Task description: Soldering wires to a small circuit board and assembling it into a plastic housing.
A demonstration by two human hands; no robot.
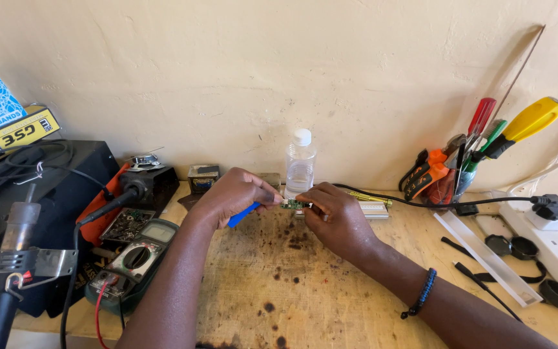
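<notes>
One multimeter [138, 257], two hands (one board [294, 204])

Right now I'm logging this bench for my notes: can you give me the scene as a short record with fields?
Left hand: holds blue-handled tool, tip at board
Right hand: pinches small green circuit board
Behind hands: clear plastic bottle with white cap
Left side: green multimeter with red lead
Right side: cup of screwdrivers, white power strip
Surface: stained wooden bench
</notes>
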